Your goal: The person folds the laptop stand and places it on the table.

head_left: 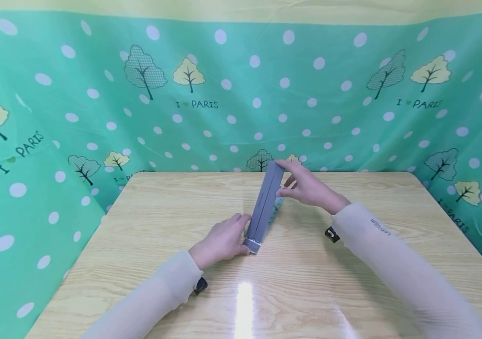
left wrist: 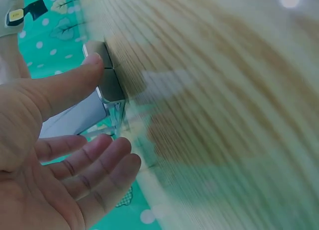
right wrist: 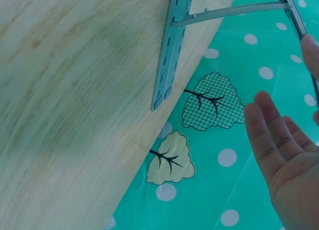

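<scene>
A grey folding laptop stand (head_left: 265, 202) is partly unfolded at mid-table, its long two-part panel tilted up at the far end. My left hand (head_left: 220, 239) holds the near, hinged end; in the left wrist view its thumb (left wrist: 75, 83) presses the grey end piece (left wrist: 112, 84) while the other fingers extend loosely. At the raised far end, my right hand (head_left: 308, 187) pinches the panel between thumb and forefinger, its other fingers apart from it. A slotted base strip (right wrist: 169, 55) and a thin strut (right wrist: 234, 11) under the panel show in the right wrist view.
The light wooden table (head_left: 160, 197) reflects a bright light near its front. Behind and beside it hangs a green dotted cloth (head_left: 241, 70) with printed trees. Small black devices, one (head_left: 331, 234) under the right cuff and one (head_left: 200, 286) under the left, are at the wrists.
</scene>
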`<state>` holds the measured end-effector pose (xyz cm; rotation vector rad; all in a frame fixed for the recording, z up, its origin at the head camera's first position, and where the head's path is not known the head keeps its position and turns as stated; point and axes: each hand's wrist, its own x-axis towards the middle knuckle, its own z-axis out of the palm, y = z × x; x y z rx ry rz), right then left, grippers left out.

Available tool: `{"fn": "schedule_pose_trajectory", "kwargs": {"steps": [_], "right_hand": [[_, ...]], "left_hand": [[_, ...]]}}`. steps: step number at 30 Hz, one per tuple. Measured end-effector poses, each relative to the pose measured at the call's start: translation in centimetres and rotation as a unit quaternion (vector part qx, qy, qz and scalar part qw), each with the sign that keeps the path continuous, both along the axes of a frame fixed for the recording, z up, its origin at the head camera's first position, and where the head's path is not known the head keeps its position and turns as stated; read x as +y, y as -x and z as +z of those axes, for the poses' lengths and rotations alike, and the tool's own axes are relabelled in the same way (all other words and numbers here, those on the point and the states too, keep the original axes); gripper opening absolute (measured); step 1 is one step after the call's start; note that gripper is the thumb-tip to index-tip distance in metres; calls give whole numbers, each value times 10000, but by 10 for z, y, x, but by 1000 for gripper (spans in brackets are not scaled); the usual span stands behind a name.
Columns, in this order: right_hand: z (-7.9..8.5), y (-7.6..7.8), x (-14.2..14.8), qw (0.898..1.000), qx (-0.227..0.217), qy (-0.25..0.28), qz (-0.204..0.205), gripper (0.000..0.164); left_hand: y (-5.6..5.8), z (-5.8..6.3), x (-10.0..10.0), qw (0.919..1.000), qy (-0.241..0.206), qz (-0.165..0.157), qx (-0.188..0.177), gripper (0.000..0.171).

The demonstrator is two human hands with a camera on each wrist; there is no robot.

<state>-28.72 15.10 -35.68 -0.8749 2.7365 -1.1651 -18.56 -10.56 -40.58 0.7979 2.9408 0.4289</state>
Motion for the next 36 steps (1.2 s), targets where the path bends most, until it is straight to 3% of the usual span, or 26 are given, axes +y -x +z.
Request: {"fn": "schedule_pose_trajectory", "kwargs": {"steps": [10,16,27,36], "right_hand": [[-4,-4,5,9998,166,130,-47,88],[-7,-12,4,9992,240,112,-301,88],[-14,-31,-5,9954,427,356,-778,87],[-17,-41,-8,9921,589,353,-1050,87]], "left_hand": [[6,-3,-2,9997,88,-46,206,86],[12,-1,-7,9998,94,-156,119,88],[26,4,-28,9976,133,-668,-91,86],[34,5,-33,9966,253,-773,-143,86]]}}
